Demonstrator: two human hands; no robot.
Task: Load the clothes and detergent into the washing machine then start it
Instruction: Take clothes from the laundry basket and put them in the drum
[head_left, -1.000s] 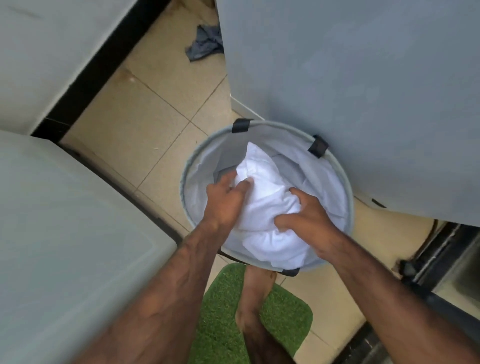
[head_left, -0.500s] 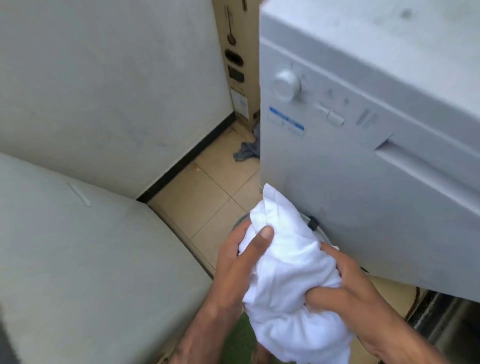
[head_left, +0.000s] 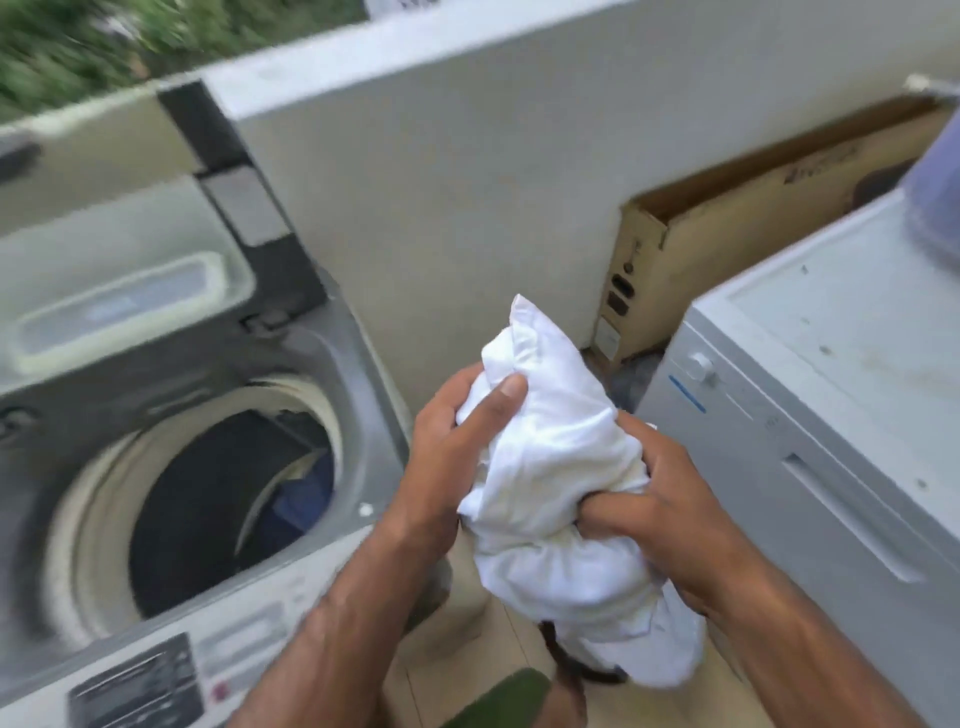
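Lifted and swung leftward since half a second ago, the crumpled white cotton bundle (head_left: 550, 467) now hangs just beside the open grey top-loading washing machine (head_left: 363, 395).
Left hand (head_left: 447, 457) cups the bundle's upper side, thumb pressed across the cloth. Right hand (head_left: 660, 509) clenches the lower folds. Both grips keep the cloth gathered, judged so that no loose end trails in transfer. Bundle sits right of the round drum opening (head_left: 208, 493), not yet over it. Hinged lid (head_left: 130, 291) stands raised to keep the drum free. A dark blue garment (head_left: 301, 493) lies inside. No detergent is seen, and the control panel (head_left: 156, 675) is untouched.
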